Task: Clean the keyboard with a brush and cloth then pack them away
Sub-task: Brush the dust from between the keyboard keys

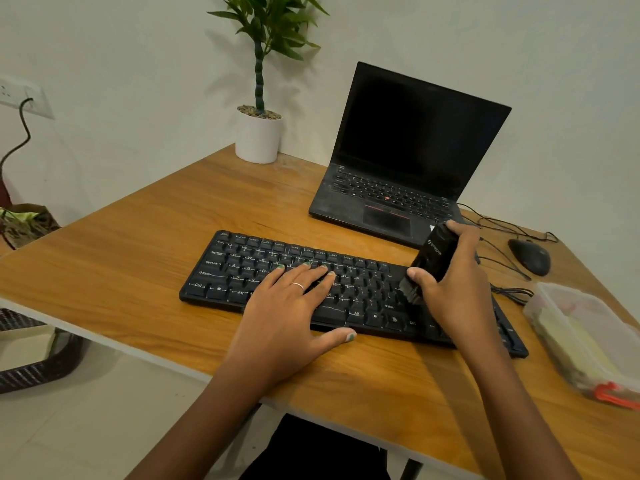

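Keyboard (311,282) lies under flat left hand (287,306); right hand (450,282) grips brush (429,261), bristles on keys.

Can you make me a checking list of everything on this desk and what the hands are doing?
Surface: wooden desk, bare near the left edge.
Job's things: black keyboard; brush, bristles on the keys.
Clutter: open laptop, mouse, plastic box, potted plant.
Grips: left hand flat on keyboard; right hand holds brush.
Cables: black wires beside laptop.
Surroundings: wall socket, basket.
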`<action>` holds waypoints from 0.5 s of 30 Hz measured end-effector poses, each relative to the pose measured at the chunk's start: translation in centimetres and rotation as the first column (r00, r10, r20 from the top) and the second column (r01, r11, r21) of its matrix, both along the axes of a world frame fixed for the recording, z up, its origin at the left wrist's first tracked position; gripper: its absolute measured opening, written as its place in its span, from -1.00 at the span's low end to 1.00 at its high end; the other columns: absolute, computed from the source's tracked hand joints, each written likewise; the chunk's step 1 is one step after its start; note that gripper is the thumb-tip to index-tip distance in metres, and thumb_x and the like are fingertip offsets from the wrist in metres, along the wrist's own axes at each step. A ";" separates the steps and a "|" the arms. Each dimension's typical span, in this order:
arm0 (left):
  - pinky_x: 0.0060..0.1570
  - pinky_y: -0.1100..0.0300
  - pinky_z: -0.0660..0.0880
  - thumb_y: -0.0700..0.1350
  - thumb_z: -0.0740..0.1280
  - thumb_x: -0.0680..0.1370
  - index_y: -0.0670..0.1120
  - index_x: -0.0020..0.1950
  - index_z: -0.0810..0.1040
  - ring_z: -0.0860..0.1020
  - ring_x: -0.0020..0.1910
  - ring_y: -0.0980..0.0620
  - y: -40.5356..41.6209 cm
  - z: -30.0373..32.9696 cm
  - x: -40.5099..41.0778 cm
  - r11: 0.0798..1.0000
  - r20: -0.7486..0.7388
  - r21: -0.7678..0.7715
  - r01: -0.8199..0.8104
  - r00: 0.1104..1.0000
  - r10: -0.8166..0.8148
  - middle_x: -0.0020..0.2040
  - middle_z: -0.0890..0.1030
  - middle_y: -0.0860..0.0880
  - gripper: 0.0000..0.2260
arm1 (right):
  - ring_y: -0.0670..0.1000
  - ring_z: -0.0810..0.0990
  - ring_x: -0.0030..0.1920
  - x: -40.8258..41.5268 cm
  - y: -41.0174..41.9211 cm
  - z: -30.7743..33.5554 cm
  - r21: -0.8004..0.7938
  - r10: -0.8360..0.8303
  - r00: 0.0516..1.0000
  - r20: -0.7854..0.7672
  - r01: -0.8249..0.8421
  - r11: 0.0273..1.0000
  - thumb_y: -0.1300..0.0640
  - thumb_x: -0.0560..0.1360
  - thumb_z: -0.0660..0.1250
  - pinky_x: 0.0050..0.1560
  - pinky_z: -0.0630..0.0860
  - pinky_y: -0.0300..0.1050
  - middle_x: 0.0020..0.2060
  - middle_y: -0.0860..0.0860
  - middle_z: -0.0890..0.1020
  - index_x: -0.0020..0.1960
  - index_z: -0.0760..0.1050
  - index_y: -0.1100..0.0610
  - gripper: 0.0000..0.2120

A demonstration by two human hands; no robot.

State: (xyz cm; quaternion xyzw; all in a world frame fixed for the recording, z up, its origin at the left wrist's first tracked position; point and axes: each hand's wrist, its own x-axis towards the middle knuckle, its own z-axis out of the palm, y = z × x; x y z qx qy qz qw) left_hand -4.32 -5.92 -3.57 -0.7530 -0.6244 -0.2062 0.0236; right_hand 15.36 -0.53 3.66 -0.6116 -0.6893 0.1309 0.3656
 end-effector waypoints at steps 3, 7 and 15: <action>0.41 0.18 -0.21 0.52 -0.19 0.36 0.10 0.57 0.12 0.08 0.54 0.11 0.0 -0.1 0.0 1.000 0.009 -0.003 -0.001 1.000 0.001 0.55 0.17 0.12 -0.13 | -0.06 0.44 -0.02 -0.7 -0.2 -0.2 0.030 0.002 1.000 0.026 -0.003 1.000 0.18 0.45 0.40 -0.14 0.45 -0.17 0.17 0.11 0.49 0.43 0.06 0.01 -0.30; 0.42 0.14 -0.10 0.51 -0.11 0.40 0.06 0.54 0.23 0.19 0.51 0.07 0.0 -0.2 0.0 1.000 0.026 0.005 0.001 1.000 -0.001 0.52 0.29 0.08 -0.16 | 0.02 0.53 0.08 -1.7 -0.7 -0.3 0.043 0.092 0.981 0.173 -0.101 0.994 0.16 0.44 0.41 -0.05 0.54 -0.08 0.20 0.08 0.49 0.42 0.05 -0.03 -0.29; 0.43 0.19 -0.18 0.53 -0.20 0.35 0.12 0.58 0.09 0.06 0.53 0.14 0.0 0.2 0.1 1.000 0.022 -0.006 -0.004 1.000 0.004 0.56 0.15 0.15 -0.12 | 0.10 0.54 0.17 -1.4 3.5 -0.3 0.074 0.086 0.968 0.235 -0.106 0.992 0.18 0.45 0.41 0.06 0.54 0.00 0.24 0.10 0.49 0.44 0.04 -0.03 -0.27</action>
